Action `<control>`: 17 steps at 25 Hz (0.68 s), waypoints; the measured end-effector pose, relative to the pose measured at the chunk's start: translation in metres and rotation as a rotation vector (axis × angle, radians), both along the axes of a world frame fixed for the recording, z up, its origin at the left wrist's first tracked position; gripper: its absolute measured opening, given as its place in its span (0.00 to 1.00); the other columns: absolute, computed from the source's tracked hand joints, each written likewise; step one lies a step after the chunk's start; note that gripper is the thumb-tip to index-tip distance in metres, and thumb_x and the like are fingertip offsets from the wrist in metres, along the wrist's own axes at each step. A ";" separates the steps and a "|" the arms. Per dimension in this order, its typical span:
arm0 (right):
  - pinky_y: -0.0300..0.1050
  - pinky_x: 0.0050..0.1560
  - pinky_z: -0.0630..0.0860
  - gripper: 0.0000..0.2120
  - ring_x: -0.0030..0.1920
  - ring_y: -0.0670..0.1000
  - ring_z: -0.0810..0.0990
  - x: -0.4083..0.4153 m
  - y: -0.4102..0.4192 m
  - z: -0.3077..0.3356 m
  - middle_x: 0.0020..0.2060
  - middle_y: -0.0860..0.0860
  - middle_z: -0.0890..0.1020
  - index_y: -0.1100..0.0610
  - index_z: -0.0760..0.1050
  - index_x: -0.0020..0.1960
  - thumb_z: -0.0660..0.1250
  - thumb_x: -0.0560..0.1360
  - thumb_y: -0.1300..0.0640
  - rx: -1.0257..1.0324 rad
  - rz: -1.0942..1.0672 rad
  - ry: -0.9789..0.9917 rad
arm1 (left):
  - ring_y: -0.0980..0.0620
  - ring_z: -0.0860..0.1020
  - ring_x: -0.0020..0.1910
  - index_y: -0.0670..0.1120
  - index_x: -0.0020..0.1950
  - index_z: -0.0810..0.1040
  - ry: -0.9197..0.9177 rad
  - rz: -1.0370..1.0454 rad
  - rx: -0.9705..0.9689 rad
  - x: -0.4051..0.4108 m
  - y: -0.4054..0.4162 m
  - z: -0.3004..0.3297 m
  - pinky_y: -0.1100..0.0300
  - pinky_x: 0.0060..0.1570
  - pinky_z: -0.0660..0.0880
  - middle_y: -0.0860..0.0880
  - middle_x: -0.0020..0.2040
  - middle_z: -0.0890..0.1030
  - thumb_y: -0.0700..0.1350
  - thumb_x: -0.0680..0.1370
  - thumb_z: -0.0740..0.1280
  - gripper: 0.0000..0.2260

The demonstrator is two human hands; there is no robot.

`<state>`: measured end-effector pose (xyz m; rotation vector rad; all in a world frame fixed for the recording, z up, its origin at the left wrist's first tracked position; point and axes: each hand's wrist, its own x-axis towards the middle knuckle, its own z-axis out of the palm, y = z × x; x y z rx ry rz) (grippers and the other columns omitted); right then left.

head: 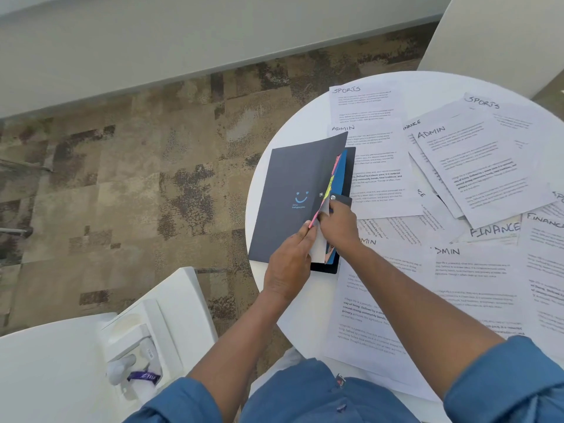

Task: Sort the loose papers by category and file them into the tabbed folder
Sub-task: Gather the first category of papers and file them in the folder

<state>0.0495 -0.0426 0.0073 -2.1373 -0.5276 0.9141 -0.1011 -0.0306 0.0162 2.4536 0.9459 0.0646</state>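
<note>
A dark grey tabbed folder [293, 190] with a blue smile mark lies at the left edge of the round white table [293, 315], its front cover lifted. Coloured dividers with sticky tabs [331, 181] show inside. My left hand [290, 261] pinches the lower edge of the cover and inner sheets. My right hand [338, 224] holds the inner pages near the snap strap [341, 199]. Loose papers headed ADMIN [470, 166], SPORTS [361, 102] and FINANCE [494, 232] lie spread over the table to the right.
A white chair [76, 361] at lower left carries an open white box with a small device and purple band [137, 364]. Another white chair back [500, 35] stands beyond the table. Patterned brown carpet [137, 178] lies to the left.
</note>
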 end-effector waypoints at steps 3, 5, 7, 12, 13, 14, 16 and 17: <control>0.41 0.35 0.65 0.07 0.41 0.50 0.74 -0.002 0.005 -0.003 0.38 0.47 0.77 0.55 0.75 0.46 0.61 0.81 0.56 0.035 0.025 0.024 | 0.46 0.77 0.62 0.46 0.77 0.66 0.002 -0.003 -0.004 0.002 0.002 0.000 0.51 0.56 0.79 0.49 0.76 0.68 0.31 0.76 0.62 0.29; 0.41 0.38 0.66 0.07 0.43 0.49 0.75 0.000 0.007 -0.007 0.41 0.48 0.79 0.57 0.77 0.51 0.62 0.80 0.55 0.042 0.050 0.051 | 0.46 0.78 0.62 0.45 0.77 0.66 0.002 0.004 0.000 0.004 0.005 -0.001 0.52 0.57 0.79 0.48 0.76 0.68 0.32 0.76 0.62 0.28; 0.42 0.41 0.68 0.08 0.45 0.50 0.77 0.006 0.006 -0.009 0.45 0.49 0.80 0.56 0.77 0.55 0.63 0.79 0.55 0.027 0.073 0.084 | 0.46 0.77 0.63 0.46 0.77 0.66 0.013 0.012 -0.009 0.007 0.005 0.000 0.52 0.57 0.79 0.48 0.76 0.68 0.32 0.76 0.62 0.28; 0.53 0.54 0.80 0.22 0.50 0.53 0.82 0.028 -0.002 -0.022 0.49 0.49 0.81 0.52 0.68 0.70 0.64 0.77 0.53 -0.048 0.003 0.148 | 0.46 0.74 0.65 0.47 0.79 0.62 0.082 0.017 -0.062 0.016 0.001 -0.004 0.51 0.56 0.79 0.49 0.78 0.64 0.32 0.78 0.60 0.29; 0.56 0.54 0.81 0.23 0.49 0.54 0.83 0.033 -0.006 -0.026 0.48 0.49 0.82 0.52 0.67 0.70 0.63 0.76 0.54 -0.055 -0.007 0.162 | 0.46 0.73 0.67 0.47 0.79 0.61 0.104 0.011 -0.075 0.019 0.001 -0.006 0.52 0.56 0.78 0.49 0.79 0.62 0.32 0.79 0.59 0.29; 0.58 0.52 0.82 0.23 0.47 0.54 0.84 0.037 -0.010 -0.030 0.48 0.50 0.83 0.53 0.67 0.69 0.63 0.74 0.54 -0.063 -0.005 0.175 | 0.47 0.72 0.68 0.48 0.79 0.60 0.131 0.003 -0.084 0.020 0.000 -0.009 0.52 0.56 0.78 0.50 0.80 0.61 0.33 0.79 0.59 0.29; 0.59 0.49 0.83 0.19 0.45 0.55 0.85 0.043 -0.017 -0.039 0.46 0.52 0.84 0.53 0.70 0.62 0.62 0.72 0.56 -0.066 0.021 0.210 | 0.49 0.70 0.69 0.49 0.80 0.58 0.188 -0.011 -0.089 0.024 -0.001 -0.017 0.52 0.54 0.79 0.51 0.80 0.58 0.34 0.80 0.59 0.29; 0.59 0.49 0.83 0.16 0.45 0.55 0.85 0.044 -0.021 -0.041 0.45 0.51 0.85 0.52 0.71 0.59 0.62 0.71 0.56 -0.059 0.031 0.232 | 0.49 0.69 0.69 0.49 0.80 0.57 0.212 -0.013 -0.086 0.026 -0.001 -0.021 0.53 0.53 0.80 0.52 0.81 0.56 0.35 0.80 0.60 0.30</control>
